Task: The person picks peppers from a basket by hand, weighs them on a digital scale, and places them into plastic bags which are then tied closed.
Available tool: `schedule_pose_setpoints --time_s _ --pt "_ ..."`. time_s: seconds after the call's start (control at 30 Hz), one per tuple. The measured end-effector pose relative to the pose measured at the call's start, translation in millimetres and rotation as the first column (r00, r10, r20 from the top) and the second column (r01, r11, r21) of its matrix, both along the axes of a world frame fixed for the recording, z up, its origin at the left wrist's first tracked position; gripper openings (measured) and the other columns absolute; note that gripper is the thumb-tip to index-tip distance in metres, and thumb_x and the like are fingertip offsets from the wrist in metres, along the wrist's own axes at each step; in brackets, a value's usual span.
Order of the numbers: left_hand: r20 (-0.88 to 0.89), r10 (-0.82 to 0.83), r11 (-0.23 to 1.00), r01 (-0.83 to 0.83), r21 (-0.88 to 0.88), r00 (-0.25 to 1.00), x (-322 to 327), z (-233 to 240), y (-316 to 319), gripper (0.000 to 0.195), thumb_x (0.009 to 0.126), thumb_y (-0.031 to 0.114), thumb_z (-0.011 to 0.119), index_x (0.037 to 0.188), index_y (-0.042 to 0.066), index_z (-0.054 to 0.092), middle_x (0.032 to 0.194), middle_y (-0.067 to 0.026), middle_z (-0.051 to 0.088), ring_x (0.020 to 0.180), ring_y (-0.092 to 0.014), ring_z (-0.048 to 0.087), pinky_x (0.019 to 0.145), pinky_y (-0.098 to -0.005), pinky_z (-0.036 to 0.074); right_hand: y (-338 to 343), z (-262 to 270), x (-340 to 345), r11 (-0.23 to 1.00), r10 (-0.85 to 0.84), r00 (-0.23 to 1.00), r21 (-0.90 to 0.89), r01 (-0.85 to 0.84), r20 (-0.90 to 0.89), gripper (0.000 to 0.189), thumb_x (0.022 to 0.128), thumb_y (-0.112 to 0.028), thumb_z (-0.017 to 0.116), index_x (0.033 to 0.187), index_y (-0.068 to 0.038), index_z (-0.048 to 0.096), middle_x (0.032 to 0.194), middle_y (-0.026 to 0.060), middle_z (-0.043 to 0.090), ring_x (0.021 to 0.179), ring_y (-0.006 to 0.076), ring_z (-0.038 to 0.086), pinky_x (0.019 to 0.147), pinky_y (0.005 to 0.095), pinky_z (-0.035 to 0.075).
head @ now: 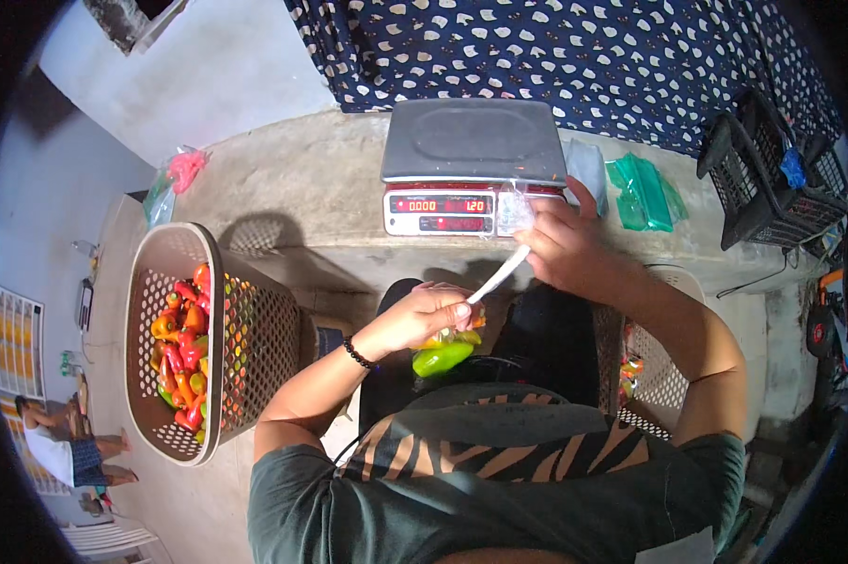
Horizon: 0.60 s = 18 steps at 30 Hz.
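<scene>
My left hand [434, 314] grips the neck of a clear plastic bag just above several peppers [443, 358], green and yellow-orange, which hang over my lap. A twisted white strand of the bag [498, 275] runs taut from there up to my right hand [565, 236]. My right hand is closed on the bag's upper end, and loose clear film [514, 208] sticks out past its fingers. Right behind that hand stands a digital scale [440, 213] with a dark platform [473, 141] and lit red digits. Nothing rests on the platform.
At my left stands a tall perforated basket [212, 395] of red, orange and green peppers [184, 345]. Another perforated basket [660, 374] is at my right. Green plastic bags [646, 194] and black crates [776, 169] sit right of the scale. A person [61, 451] is far left.
</scene>
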State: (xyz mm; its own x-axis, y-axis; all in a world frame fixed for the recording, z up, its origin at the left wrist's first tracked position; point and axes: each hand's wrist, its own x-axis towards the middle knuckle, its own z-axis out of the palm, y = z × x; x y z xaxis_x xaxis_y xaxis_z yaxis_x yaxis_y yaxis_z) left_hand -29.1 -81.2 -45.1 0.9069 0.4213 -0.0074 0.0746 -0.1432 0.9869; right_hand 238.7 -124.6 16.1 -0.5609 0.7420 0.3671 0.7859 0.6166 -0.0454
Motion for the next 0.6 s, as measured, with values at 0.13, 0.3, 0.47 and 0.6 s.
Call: schedule_pose_setpoints --time_s 0.13,0.3,0.47,0.6 --pt "-0.105 0.022 0.996 -0.013 0.086 0.994 -9.9 13.4 9.8 0.026 0.090 0.024 0.056 0.079 0.001 0.060 0.090 -0.0072 0.060 0.093 -0.020 0.056 0.080 -0.0322 0.043 -3.1 13.8 16.6 0.985 -0.056 0.969 0.175 0.014 0.240 0.024 0.079 -0.032 0.061 0.081 -0.008 0.060 0.095 0.0064 0.054 0.103 0.0211 0.049 0.095 0.0552 0.027" --pt "-0.198 0.268 0.737 -0.068 0.672 0.943 -8.6 17.8 28.6 0.018 0.074 0.025 0.073 0.079 0.009 0.070 0.095 -0.0076 0.058 0.100 -0.023 0.051 0.082 -0.0350 0.042 -2.8 12.5 23.6 0.840 -0.112 0.990 -0.540 0.047 -0.089 0.030 0.087 -0.036 0.055 0.079 -0.007 0.057 0.082 0.0052 0.059 0.090 0.0201 0.056 0.090 0.0423 0.037" --pt "-0.215 0.294 0.852 -0.154 0.501 0.931 26.7 37.3 57.8 0.017 0.077 0.021 0.071 0.071 0.006 0.065 0.065 -0.0049 0.060 0.061 -0.013 0.057 0.059 -0.0306 0.046 -27.0 24.2 7.4 0.495 -0.489 0.714 -0.833 -0.246 -0.501 0.039 0.094 -0.040 0.044 0.080 -0.006 0.056 0.070 0.0049 0.061 0.076 0.0178 0.060 0.078 0.0303 0.044" --pt "-0.196 0.238 0.943 -0.275 -0.190 0.951 64.1 51.1 79.1 0.011 0.084 0.012 0.066 0.078 0.003 0.062 0.068 -0.0009 0.061 0.058 -0.006 0.056 0.052 -0.0182 0.044 -55.0 -6.6 -43.3 0.325 -0.497 0.283 -0.478 -0.816 -0.820 0.038 0.094 -0.042 0.043 0.088 -0.005 0.049 0.072 0.0095 0.059 0.073 0.0202 0.060 0.074 0.0361 0.047"
